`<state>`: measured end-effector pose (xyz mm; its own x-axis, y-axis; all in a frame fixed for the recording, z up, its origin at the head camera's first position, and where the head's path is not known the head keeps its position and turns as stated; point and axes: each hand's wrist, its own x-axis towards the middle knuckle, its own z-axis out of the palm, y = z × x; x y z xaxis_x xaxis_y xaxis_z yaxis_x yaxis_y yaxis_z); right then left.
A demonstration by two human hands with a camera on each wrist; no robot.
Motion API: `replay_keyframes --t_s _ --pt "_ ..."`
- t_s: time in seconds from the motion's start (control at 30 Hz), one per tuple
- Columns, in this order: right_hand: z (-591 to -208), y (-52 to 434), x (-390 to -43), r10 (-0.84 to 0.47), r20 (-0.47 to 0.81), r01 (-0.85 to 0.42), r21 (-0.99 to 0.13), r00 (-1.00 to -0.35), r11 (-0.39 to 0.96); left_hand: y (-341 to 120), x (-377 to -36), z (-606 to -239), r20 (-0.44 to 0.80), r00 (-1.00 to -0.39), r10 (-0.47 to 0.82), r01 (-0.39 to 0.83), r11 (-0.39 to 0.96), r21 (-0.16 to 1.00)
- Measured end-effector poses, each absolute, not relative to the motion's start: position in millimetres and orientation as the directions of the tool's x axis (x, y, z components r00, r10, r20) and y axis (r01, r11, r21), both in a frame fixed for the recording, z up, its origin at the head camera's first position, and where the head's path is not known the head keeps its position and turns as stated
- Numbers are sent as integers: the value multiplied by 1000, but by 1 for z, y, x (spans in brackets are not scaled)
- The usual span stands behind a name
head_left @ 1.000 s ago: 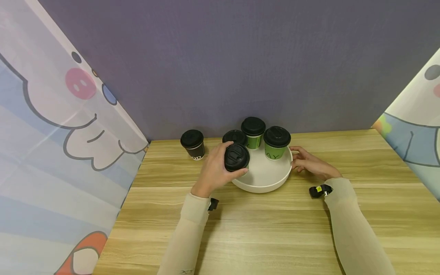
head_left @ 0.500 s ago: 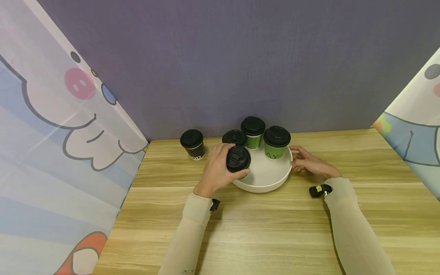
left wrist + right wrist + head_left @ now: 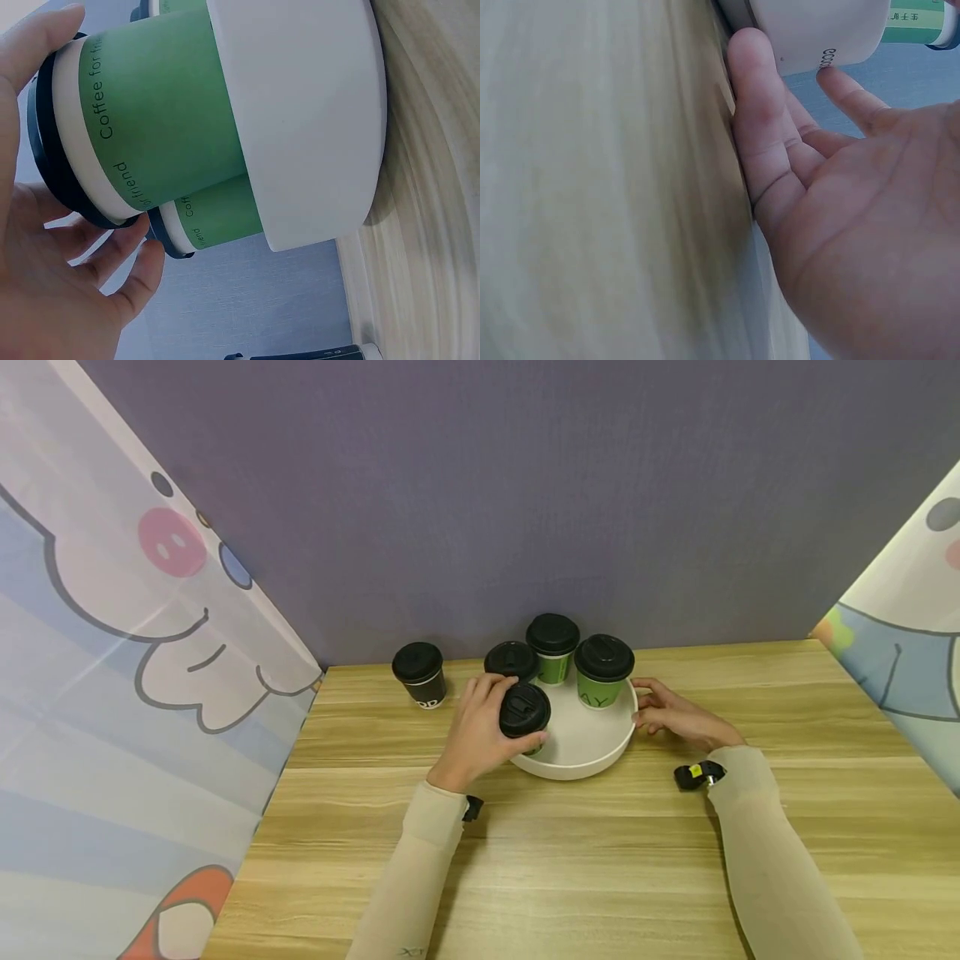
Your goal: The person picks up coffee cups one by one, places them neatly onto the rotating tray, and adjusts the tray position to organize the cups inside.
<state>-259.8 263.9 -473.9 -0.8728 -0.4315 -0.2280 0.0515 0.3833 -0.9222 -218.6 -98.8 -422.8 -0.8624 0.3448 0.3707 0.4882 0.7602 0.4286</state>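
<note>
Your left hand (image 3: 480, 735) is grasping a green cup (image 3: 525, 717) reading "Coffee for friend" inside the white tray (image 3: 577, 760), crowded by three lidded cups; your right hand (image 3: 671, 714), fingers relaxed, is touching the rim.

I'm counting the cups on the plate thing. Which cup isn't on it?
The black cup far left stands alone on the table. The other four are at the white tray; the left hand holds one green cup there.

long beige sleeves (image 3: 420, 868), small black wrist cameras (image 3: 693, 774)
</note>
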Motion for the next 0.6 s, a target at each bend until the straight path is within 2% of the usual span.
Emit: replay_keyframes --t_s 0.6 --pt "-476 264 -261 -445 -215 10 -908 -869 418 -93 -217 -428 374 -862 343 490 753 438"
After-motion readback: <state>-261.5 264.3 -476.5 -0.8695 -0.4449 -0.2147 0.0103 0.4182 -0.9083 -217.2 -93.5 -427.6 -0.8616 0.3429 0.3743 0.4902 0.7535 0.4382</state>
